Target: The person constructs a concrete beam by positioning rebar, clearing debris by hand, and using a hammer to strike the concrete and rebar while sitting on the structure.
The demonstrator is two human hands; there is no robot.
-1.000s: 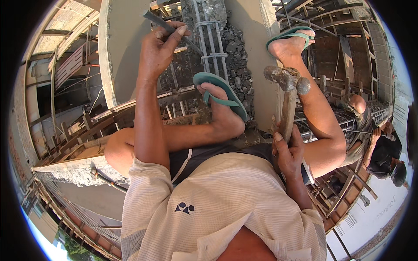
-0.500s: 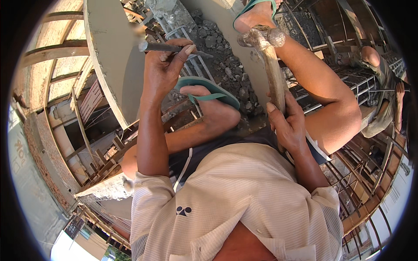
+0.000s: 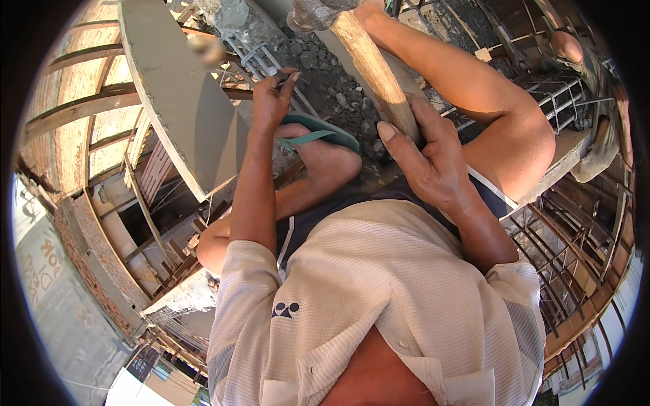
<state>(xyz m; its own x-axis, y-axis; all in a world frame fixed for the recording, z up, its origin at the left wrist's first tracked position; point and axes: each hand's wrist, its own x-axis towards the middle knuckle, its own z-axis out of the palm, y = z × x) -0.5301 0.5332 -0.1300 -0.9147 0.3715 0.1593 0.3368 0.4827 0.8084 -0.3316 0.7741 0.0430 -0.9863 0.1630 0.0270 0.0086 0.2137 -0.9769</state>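
My right hand [image 3: 433, 152] is wrapped round the wooden handle [image 3: 371, 61] of a hammer. The worn metal hammer head [image 3: 313, 16] is raised at the top of the view, partly cut off by the edge. Farther down, my left hand [image 3: 272, 101] grips a metal chisel [image 3: 272, 70]; its round struck end shows above the fingers, while its tip is hidden. The chisel is beside exposed steel bars [image 3: 254, 59] and broken concrete rubble [image 3: 342, 95]. A gap separates hammer head and chisel.
A smooth grey concrete slab [image 3: 159, 81] stands on the left, with timber framing beyond it. My sandalled foot [image 3: 321, 139] rests close to the left hand. Steel reinforcement bars [image 3: 565, 105] run along the right, where another person's leg [image 3: 599, 145] shows.
The hammer has risen toward the view and shifted left with my right hand. My left hand has moved slightly right and down, and the chisel now points more downward.
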